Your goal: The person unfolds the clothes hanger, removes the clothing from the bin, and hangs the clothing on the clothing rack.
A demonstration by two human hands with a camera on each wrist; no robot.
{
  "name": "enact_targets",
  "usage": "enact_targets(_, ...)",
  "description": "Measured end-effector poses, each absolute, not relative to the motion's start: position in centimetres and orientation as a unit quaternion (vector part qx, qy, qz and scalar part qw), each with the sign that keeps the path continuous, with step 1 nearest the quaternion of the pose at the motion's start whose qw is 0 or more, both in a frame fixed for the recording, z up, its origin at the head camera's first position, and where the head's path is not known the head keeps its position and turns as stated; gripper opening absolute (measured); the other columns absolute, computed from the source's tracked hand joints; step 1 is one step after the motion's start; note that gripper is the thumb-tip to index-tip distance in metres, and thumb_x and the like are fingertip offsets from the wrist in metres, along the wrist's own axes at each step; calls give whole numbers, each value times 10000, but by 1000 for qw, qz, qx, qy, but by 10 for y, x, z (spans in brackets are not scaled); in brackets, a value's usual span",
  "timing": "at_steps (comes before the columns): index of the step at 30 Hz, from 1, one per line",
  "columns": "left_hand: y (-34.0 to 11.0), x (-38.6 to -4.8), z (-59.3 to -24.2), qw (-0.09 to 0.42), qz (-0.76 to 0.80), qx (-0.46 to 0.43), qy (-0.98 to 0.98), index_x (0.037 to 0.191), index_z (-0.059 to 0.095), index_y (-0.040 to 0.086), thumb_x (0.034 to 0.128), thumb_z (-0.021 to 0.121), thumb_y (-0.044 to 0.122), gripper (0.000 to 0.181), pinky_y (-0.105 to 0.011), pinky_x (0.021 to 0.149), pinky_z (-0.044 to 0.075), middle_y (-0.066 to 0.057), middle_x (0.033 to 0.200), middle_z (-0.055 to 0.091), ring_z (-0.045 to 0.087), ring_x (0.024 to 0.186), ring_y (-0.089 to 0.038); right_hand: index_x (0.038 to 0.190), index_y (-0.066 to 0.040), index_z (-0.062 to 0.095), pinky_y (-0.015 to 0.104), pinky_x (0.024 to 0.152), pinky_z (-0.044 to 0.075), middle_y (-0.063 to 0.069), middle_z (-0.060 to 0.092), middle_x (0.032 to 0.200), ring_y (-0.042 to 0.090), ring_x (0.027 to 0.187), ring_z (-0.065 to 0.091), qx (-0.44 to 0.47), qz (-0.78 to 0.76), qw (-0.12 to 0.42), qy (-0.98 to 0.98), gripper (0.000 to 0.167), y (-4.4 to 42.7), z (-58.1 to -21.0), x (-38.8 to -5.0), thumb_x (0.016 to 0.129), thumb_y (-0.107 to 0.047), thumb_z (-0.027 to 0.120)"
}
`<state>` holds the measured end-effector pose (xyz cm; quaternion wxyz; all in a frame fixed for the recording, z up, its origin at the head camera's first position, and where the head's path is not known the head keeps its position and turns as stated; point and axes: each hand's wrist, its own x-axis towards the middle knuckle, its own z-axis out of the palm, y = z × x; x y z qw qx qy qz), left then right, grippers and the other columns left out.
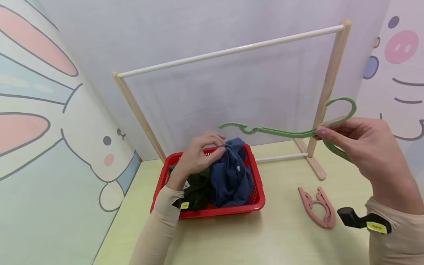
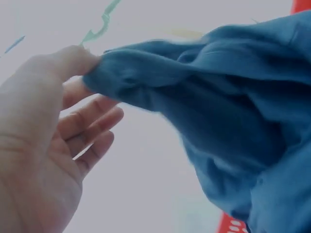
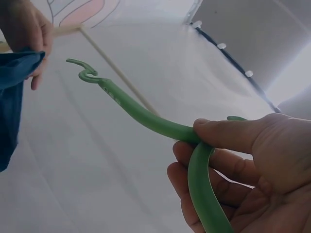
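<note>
in the head view, the left hand [image 1: 198, 154] is pinching the upper edge of a blue garment [image 1: 233, 180], which is lying mostly in a red basket [image 1: 222, 211] below that hand. a dark green garment [image 1: 198, 189] is lying in the same basket, beneath the left hand. the right hand [image 1: 374, 147] is pinching a green hanger [image 1: 285, 133] near the base of its hook; one arm is pointing toward the left hand. a pink hanger [image 1: 327, 217] is resting folded on the table [image 1: 281, 243], below the right hand. a rack [image 1: 232, 50] is standing beyond both hands.

in the left wrist view, the left thumb and forefinger are gripping a corner of the blue cloth while the other fingers are spreading loosely under it. the cloth is draping away from the fingertips.

in the right wrist view, the right thumb is pressing the green hanger against bent fingers, and its second arm is running down in front of them. the blue garment is hanging from the left hand, apart from the hanger.
</note>
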<state>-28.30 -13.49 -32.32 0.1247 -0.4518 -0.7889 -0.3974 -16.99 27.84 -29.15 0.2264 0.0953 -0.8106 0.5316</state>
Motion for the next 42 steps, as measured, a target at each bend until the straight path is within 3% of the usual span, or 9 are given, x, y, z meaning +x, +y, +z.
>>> enact_targets(4,-137,-274,-309,181,-452,-457,-744,1024,780,54,1061,704,93,93,-402,1063,588,-164,1152,801,740,1108,-278,1159,18,838,112,790,587,-54,857,952,29,850,779,91,544,233,-801,161,278,-290,-171,1003,-16,823)
enact_targets(8,-137,-267,-292,252,-471,-465,-706,1061,791,10,1067,699,134,155,-332,944,585,-135,979,773,704,926,-246,1169,32,830,119,770,584,-26,857,946,29,835,765,83,557,238,-792,186,278,-290,-172,999,-41,838)
enact_targets(15,-131,-255,-261,341,-495,-440,-667,1057,770,-85,1059,671,121,229,-294,918,590,-198,935,749,692,904,-147,1194,58,806,126,758,580,14,860,972,22,834,754,84,566,240,-784,230,280,-290,-171,1008,-73,837)
enact_targets(19,-125,-253,-247,375,-511,-416,-652,1037,749,-98,1050,669,131,243,-277,861,601,-159,870,715,681,852,-168,1186,77,800,127,777,585,41,859,973,44,846,767,93,571,245,-777,225,278,-290,-173,1006,-55,833)
enact_targets(23,-124,-263,-252,349,-525,-397,-667,1028,750,-78,1063,677,146,239,-274,748,548,-134,860,704,637,786,-193,1196,91,795,126,797,588,63,857,979,63,860,780,99,594,247,-759,235,277,-291,-173,1000,-33,832)
enact_targets(32,-128,-277,-319,222,-535,-294,-760,1066,788,47,1089,744,188,150,-275,613,471,-99,851,678,592,705,-244,1182,152,764,139,842,589,93,850,973,132,883,798,127,683,234,-680,259,265,-292,-169,972,22,841)
enact_targets(42,-117,-267,-340,211,-589,-234,-744,1027,819,46,1068,781,212,175,-264,517,461,-111,797,667,565,626,-220,1189,124,793,123,862,581,98,854,954,121,918,794,96,677,245,-688,284,264,-290,-163,953,-10,875)
